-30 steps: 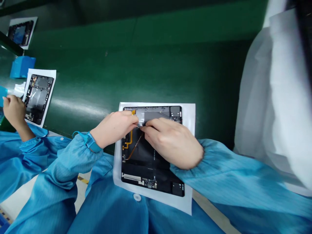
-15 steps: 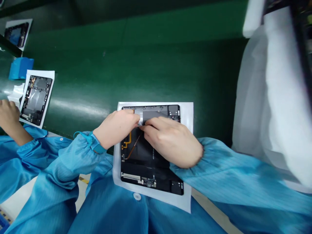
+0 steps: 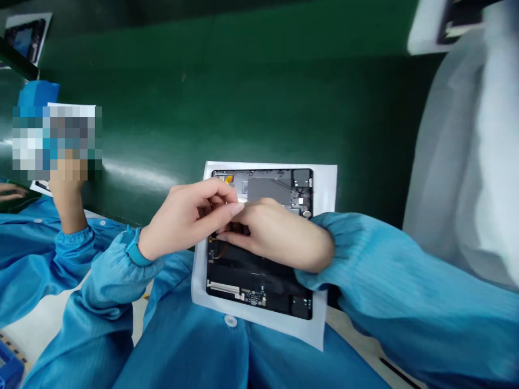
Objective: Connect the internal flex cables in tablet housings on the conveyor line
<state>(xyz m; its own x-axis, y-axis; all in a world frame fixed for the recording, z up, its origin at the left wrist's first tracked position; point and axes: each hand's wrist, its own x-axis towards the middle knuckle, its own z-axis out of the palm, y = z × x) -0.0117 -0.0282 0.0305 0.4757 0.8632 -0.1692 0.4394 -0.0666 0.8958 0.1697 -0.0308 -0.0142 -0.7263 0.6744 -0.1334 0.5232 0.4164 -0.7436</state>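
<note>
An opened tablet (image 3: 275, 283) lies on a white sheet (image 3: 324, 189) at the edge of the green bench, its inside facing up. Over its left middle, my left hand (image 3: 190, 216) is closed, thumb and forefinger pinched together; whatever is between them is too small or hidden. My right hand (image 3: 279, 232) crosses the tablet from the right, its fingers curled towards the left edge and partly behind my left fingers. What it grips cannot be made out. A yellow flex cable (image 3: 229, 179) shows above my left fingers, and a grey battery-like panel (image 3: 265, 192) above my right hand.
At left, a co-worker's arm (image 3: 71, 208) reaches over another sheet, partly blurred out. A blue box (image 3: 38, 94) stands beyond it, and a further tablet (image 3: 24, 40) lies at the far left. White translucent wrapping (image 3: 450, 162) fills the right side of the green bench (image 3: 259, 108).
My left hand has turned, its thumb now in front, and my right fingers have shifted down and left towards the tablet's left edge. The co-worker's arm has moved right, over the sheet.
</note>
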